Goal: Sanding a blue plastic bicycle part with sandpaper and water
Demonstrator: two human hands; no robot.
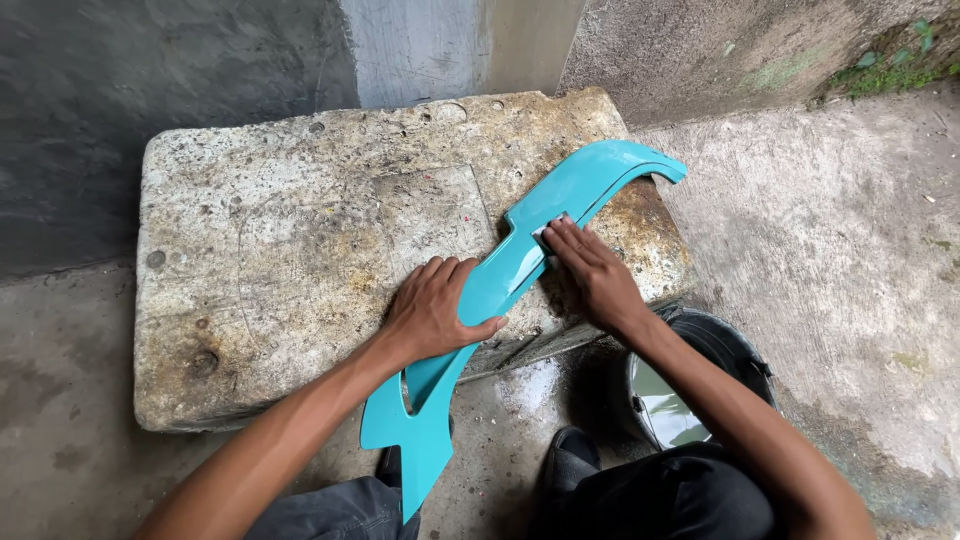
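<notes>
A long curved turquoise plastic panel (560, 205) lies slanted across a worn, stained stone slab (300, 240), its lower end hanging off the front edge toward my knees. My left hand (435, 308) grips the panel's middle, thumb wrapped under its edge. My right hand (590, 270) lies flat on the panel further up, fingers pressing a small grey pad (548, 230), likely sandpaper, against the painted surface.
A black bucket (745, 360) holding water stands on the concrete floor by my right forearm. My dark shoe (570, 455) and dark trousers fill the bottom edge. A dark wall and a grey pillar rise behind the slab.
</notes>
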